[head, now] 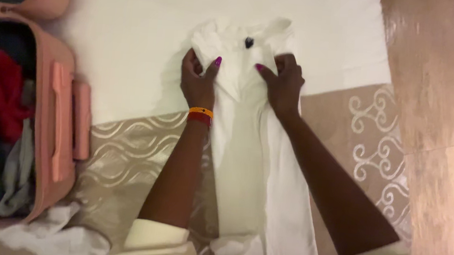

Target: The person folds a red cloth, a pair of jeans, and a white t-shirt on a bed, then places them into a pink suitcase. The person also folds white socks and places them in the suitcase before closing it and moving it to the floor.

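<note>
A long white garment (pixel 245 167) lies lengthwise on the bed, its collar end with a small dark tag (pixel 249 42) at the far side. My left hand (pixel 198 79) presses on the garment's left shoulder part, fingers curled into the cloth, an orange and red band on the wrist. My right hand (pixel 283 83) grips the right shoulder part in the same way. Both thumbs point inward toward the collar.
A white sheet (pixel 136 39) covers the far bed; a beige patterned runner (pixel 127 163) crosses the near part. An open pink suitcase (pixel 57 125) with red and grey clothes stands at left. Crumpled white cloth (pixel 51 235) lies near its corner. Wooden floor (pixel 439 106) at right.
</note>
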